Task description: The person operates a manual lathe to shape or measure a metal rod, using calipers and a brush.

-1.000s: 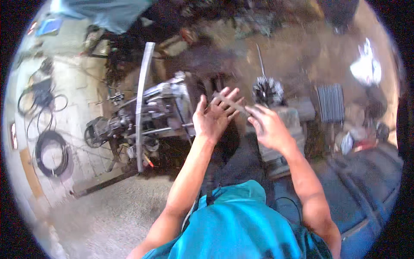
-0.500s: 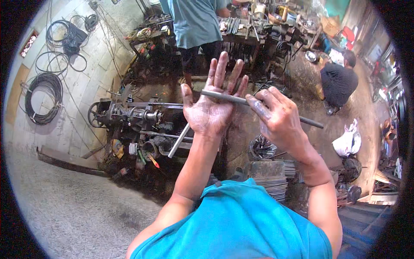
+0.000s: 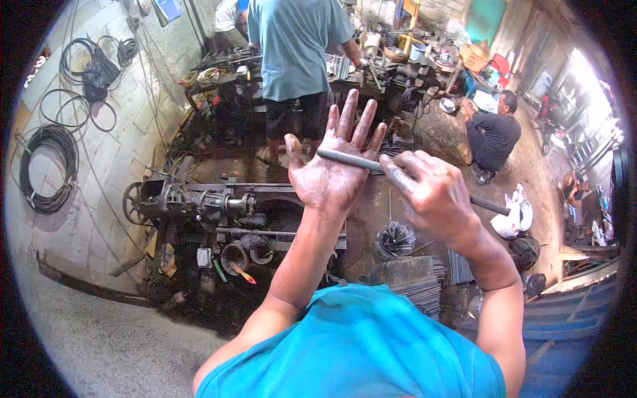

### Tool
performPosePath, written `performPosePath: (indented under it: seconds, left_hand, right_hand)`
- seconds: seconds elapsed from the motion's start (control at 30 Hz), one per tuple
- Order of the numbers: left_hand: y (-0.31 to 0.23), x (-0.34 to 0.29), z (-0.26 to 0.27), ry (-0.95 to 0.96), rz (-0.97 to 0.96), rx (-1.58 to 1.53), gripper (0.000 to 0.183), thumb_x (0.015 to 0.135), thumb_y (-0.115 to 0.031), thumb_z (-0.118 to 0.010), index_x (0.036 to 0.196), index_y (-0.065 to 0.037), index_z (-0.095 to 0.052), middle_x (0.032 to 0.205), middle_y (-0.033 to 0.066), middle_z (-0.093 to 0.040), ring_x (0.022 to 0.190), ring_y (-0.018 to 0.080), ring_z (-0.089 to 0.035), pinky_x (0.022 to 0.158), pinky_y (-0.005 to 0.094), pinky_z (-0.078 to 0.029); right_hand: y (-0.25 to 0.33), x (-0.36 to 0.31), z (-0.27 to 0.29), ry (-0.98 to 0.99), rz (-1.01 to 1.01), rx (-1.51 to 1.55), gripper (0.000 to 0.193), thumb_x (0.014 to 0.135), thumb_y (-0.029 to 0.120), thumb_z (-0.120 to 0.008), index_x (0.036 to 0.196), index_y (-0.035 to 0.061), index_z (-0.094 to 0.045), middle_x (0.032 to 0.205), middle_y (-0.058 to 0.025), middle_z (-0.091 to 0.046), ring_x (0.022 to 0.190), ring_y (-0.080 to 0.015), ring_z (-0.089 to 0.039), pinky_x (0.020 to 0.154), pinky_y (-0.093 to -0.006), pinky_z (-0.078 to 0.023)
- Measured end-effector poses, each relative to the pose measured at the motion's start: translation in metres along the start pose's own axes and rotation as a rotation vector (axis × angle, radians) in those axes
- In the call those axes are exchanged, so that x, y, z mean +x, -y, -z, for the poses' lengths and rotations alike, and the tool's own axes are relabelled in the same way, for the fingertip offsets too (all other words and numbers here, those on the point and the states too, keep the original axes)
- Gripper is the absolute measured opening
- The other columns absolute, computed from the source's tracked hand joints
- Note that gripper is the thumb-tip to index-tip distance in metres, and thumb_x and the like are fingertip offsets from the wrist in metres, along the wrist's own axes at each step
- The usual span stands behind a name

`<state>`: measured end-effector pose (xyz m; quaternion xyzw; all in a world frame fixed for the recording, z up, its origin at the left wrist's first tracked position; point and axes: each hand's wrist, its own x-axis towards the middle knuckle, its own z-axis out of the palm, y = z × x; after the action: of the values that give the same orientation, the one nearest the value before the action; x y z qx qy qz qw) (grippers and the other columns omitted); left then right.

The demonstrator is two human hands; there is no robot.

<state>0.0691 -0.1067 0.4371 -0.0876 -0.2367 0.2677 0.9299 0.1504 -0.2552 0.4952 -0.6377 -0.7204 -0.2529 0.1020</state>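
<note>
At chest height in front of the person, above a cluttered workshop floor: one metal rod (image 3: 361, 161), grey, slender, straight. Its long axis runs from upper left to lower right, from the base of the left fingers down past the right fist and on toward a white bag (image 3: 512, 219) on the ground. Left hand (image 3: 330, 171): spread wide and flat, palm turned toward the camera, fingers pointing up and fanned apart; the near end of the rod lies across the palm side where the fingers begin, touching but not gripped. Right hand (image 3: 432, 194): curled closed around the rod near its middle, knuckles up, dark grime on the fingers; this hand alone carries the rod. The rod thus lies to the right of the left palm and passes through the right fist, so the right hand is the nearer and the holding one. Below the hands: a long dark machine (image 3: 212, 205) on the floor, just beside a stack of ribbed metal parts (image 3: 415, 275). Beyond: a standing person in a blue shirt (image 3: 292, 46) at a bench, and a crouching person in black (image 3: 491, 136) well apart to the right. Coiled cables (image 3: 46, 169) hang on the left wall.
</note>
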Motion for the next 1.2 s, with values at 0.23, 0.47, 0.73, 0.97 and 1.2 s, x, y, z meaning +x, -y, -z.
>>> performPosePath:
  seconds: [0.23, 0.47, 0.73, 0.97, 1.2]
  left_hand:
    - [-0.019, -0.008, -0.003, -0.020, 0.051, -0.109, 0.099, 0.075, -0.064, -0.062, 0.149, -0.021, -0.011, 0.157, 0.0129, -0.016, 0.143, 0.0390, -0.016, 0.114, 0.0623, -0.013]
    - [-0.026, -0.022, 0.003, -0.027, -0.003, -0.146, 0.089, 0.079, -0.049, -0.066, 0.146, -0.014, -0.018, 0.156, 0.0162, -0.018, 0.142, 0.0399, -0.018, 0.115, 0.0592, -0.016]
    - [-0.013, -0.027, 0.040, -0.100, -0.080, 0.684, 0.049, 0.086, 0.001, -0.060, 0.131, 0.001, -0.042, 0.141, 0.0224, -0.042, 0.126, 0.0360, -0.047, 0.105, 0.0502, -0.042]
    - [0.001, 0.010, 0.036, -0.046, -0.161, 1.180, 0.017, 0.089, -0.009, -0.064, 0.100, 0.003, -0.058, 0.096, 0.0211, -0.068, 0.082, 0.0258, -0.070, 0.073, 0.0361, -0.058]
    - [0.015, 0.091, 0.025, -0.246, -0.176, 1.639, 0.033, 0.088, -0.028, -0.066, 0.102, 0.001, -0.061, 0.095, 0.0148, -0.068, 0.073, 0.0208, -0.066, 0.069, 0.0310, -0.055]
  right_hand:
    - [0.018, 0.008, -0.004, 0.032, 0.012, -0.008, 0.037, 0.075, 0.006, -0.058, 0.110, -0.0065, -0.060, 0.092, -0.0130, -0.061, 0.084, -0.0264, -0.062, 0.073, -0.0374, -0.053]
    - [0.025, 0.019, -0.007, 0.259, -0.088, 0.104, 0.041, 0.077, 0.005, -0.058, 0.117, -0.0056, -0.055, 0.094, -0.0206, -0.061, 0.084, -0.0328, -0.064, 0.069, -0.0422, -0.053]
    - [-0.011, 0.011, -0.046, 0.220, -0.552, 0.804, 0.026, 0.086, 0.007, -0.065, 0.102, 0.0010, -0.046, 0.084, -0.0147, -0.064, 0.076, -0.0233, -0.067, 0.065, -0.0368, -0.051]
    - [-0.065, -0.029, -0.061, 0.320, -0.684, 1.870, 0.052, 0.097, 0.050, -0.040, 0.122, 0.0045, -0.041, 0.102, -0.0238, -0.063, 0.088, -0.0296, -0.066, 0.077, -0.0414, -0.052]
    - [-0.065, -0.083, -0.106, 0.586, -0.520, 2.676, 0.098, 0.084, 0.078, -0.027, 0.146, 0.0030, -0.024, 0.126, -0.0361, -0.050, 0.110, -0.0469, -0.057, 0.091, -0.0563, -0.046]
